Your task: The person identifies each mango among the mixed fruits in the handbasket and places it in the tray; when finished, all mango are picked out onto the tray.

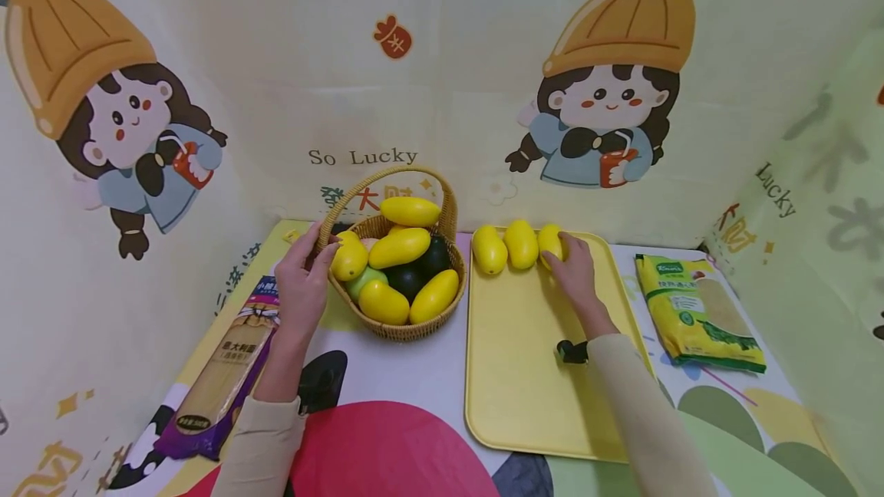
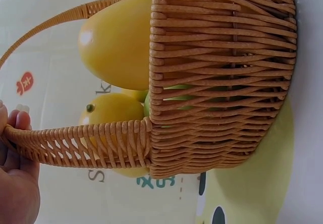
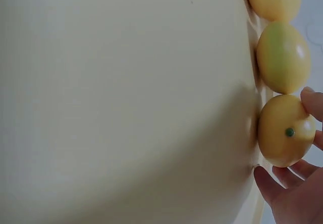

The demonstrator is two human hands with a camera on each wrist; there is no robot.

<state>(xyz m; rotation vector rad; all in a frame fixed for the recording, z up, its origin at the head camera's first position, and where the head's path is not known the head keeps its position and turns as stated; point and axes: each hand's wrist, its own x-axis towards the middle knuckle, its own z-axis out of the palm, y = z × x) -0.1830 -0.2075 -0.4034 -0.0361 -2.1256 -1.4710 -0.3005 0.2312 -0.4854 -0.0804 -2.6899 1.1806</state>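
Note:
My left hand (image 1: 302, 282) grips the left side of the handle of a woven wicker basket (image 2: 217, 82). Yellow mangoes (image 1: 399, 248) are heaped in it, with dark round fruit (image 1: 407, 280) and a green fruit (image 1: 366, 281) partly hidden among them. My right hand (image 1: 575, 271) has thumb and fingers around a yellow mango (image 3: 286, 130) at the far edge of a yellow tray (image 1: 532, 374). Beside that one, two more mangoes (image 1: 521, 245) lie in a row to the left along the same edge.
A purple-edged pack of spaghetti (image 1: 224, 366) lies left of the basket. To the right of the tray is a yellow-green food packet (image 1: 697, 313). A printed cloth backdrop (image 1: 470, 83) rises behind the table and along both sides.

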